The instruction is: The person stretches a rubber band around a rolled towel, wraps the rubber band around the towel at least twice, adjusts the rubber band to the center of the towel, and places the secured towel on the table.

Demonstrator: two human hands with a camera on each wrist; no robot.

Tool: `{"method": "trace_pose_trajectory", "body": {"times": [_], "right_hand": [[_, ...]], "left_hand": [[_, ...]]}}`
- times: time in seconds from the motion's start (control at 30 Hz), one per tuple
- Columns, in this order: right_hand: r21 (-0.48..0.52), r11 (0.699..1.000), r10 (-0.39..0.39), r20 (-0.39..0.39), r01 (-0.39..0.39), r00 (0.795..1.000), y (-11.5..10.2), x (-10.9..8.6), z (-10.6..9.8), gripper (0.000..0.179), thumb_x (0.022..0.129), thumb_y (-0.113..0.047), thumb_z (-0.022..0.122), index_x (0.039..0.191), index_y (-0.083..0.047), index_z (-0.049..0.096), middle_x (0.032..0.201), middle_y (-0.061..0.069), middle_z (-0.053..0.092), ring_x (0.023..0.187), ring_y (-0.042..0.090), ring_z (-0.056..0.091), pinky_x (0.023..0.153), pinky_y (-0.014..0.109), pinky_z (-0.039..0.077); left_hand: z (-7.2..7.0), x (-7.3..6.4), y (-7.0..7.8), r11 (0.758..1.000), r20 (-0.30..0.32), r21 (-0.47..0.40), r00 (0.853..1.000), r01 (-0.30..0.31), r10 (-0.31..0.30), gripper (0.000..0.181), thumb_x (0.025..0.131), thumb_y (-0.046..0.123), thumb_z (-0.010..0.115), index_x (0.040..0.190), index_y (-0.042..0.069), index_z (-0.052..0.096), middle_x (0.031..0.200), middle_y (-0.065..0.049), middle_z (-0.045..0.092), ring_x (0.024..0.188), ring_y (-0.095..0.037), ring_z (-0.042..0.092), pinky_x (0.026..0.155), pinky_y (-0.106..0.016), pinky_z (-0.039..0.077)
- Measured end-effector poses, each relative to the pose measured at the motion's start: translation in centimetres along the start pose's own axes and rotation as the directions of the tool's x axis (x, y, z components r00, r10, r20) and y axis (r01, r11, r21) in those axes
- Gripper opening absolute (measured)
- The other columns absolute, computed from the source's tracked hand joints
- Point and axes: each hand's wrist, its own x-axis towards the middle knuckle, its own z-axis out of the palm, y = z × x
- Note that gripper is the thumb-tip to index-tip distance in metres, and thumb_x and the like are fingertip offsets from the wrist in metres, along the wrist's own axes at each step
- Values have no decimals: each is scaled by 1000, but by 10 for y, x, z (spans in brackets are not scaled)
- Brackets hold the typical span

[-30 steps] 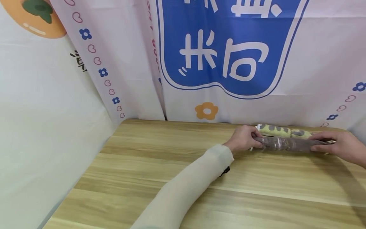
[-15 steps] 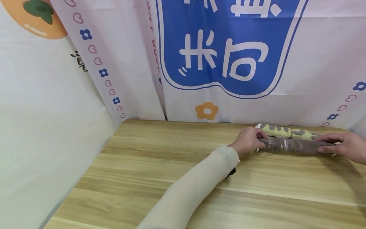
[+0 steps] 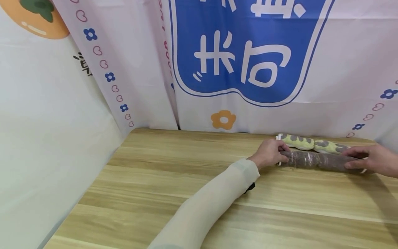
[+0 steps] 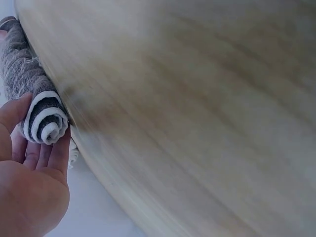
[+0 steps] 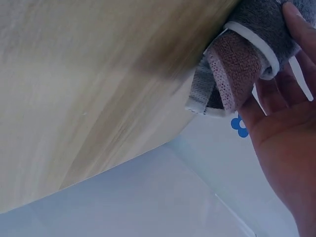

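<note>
A grey-brown rolled towel (image 3: 323, 161) lies lengthwise near the back right of the wooden table. My left hand (image 3: 269, 153) grips its left end, thumb on the near side. In the left wrist view, that end shows a white-edged spiral beside the left hand (image 4: 34, 182). At the other end, my right hand (image 3: 377, 159) holds the roll between thumb and fingers. The right wrist view shows loose reddish-brown and grey layers (image 5: 237, 69) poking out beside the right hand (image 5: 286, 128). Just behind lies a yellow towel roll with grey spots (image 3: 300, 142), partly hidden by both hands.
The wooden table (image 3: 149, 193) stretches left and forward from the rolls. A white printed cloth with a blue panel (image 3: 236, 69) hangs right behind its back edge. Another white hanging (image 3: 56, 131) stands along the left side.
Both hands and the grey-brown towel roll have shifted a little to the right and slightly toward me. The yellow spotted roll has stayed in place, with more of it showing.
</note>
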Motion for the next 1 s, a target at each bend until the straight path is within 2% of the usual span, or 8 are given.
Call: {"method": "trace_pose_trajectory", "body": {"times": [0.2, 0.37, 0.43, 0.5, 0.6, 0.67, 0.8, 1.0], "right_hand": [[-97, 992, -89, -54, 83, 995, 1, -2, 0, 32, 79, -12, 94, 103, 2, 78, 95, 12, 76, 78, -9, 51, 64, 21, 47], [-101, 990, -108, -52, 102, 993, -7, -4, 0, 30, 79, -12, 93, 102, 0, 78, 93, 6, 75, 78, -9, 52, 65, 22, 48], [-75, 993, -96, -42, 93, 994, -13, -4, -2, 32, 81, -12, 92, 105, 3, 77, 97, 11, 76, 82, -3, 58, 66, 24, 51], [-74, 994, -81, -34, 78, 996, -24, -3, -5, 35, 86, -15, 89, 110, 5, 76, 103, 18, 76, 88, 11, 68, 70, 30, 55], [-151, 987, -65, -24, 60, 998, -48, 3, -8, 41, 94, -22, 82, 117, 10, 72, 110, 27, 73, 98, 41, 71, 82, 51, 58], [-210, 977, -50, -26, 43, 998, -68, 9, -7, 44, 99, -26, 77, 122, 10, 70, 116, 31, 70, 105, 52, 66, 87, 64, 54], [-165, 984, -74, -58, 63, 996, -113, 26, 6, 45, 104, -27, 71, 130, 10, 65, 127, 35, 64, 115, 55, 61, 96, 72, 46], [-66, 989, -137, -98, 131, 986, -178, 58, 35, 60, 107, -36, 66, 145, 9, 54, 144, 35, 54, 131, 55, 51, 108, 70, 39]], "left_hand": [[3, 2, 1, 1000, 10, 18, 1000, -15, 15, 23, 90, 18, 88, 111, 18, 80, 93, 16, 71, 82, 7, 58, 75, -5, 41], [1, 0, 0, 1000, 48, -15, 999, -7, 8, 24, 91, 20, 88, 113, 18, 78, 95, 17, 69, 85, 6, 58, 77, -8, 43], [-3, -1, -2, 999, 72, -49, 997, -3, 7, 28, 92, 24, 87, 117, 17, 78, 99, 16, 70, 89, 5, 59, 79, -9, 45], [-8, -3, -6, 998, 83, -61, 997, -4, 9, 35, 93, 31, 86, 124, 16, 76, 107, 14, 71, 94, 3, 61, 81, -12, 47], [-19, -5, -12, 1000, 88, 7, 996, -15, 14, 47, 95, 42, 81, 132, 15, 72, 123, 10, 72, 107, 0, 63, 88, -15, 49], [-29, -6, -16, 993, 85, 105, 996, -45, 36, 50, 98, 43, 77, 137, 14, 70, 131, 5, 71, 115, -6, 64, 94, -18, 50], [-53, -10, -30, 945, 61, 314, 995, -89, 73, 52, 100, 36, 71, 145, 11, 63, 141, -1, 67, 126, -15, 63, 102, -25, 49], [-85, -27, -59, 892, -96, 450, 995, 36, 8, 63, 100, 45, 71, 153, 15, 55, 150, -2, 59, 127, -19, 62, 100, -35, 54]]}}
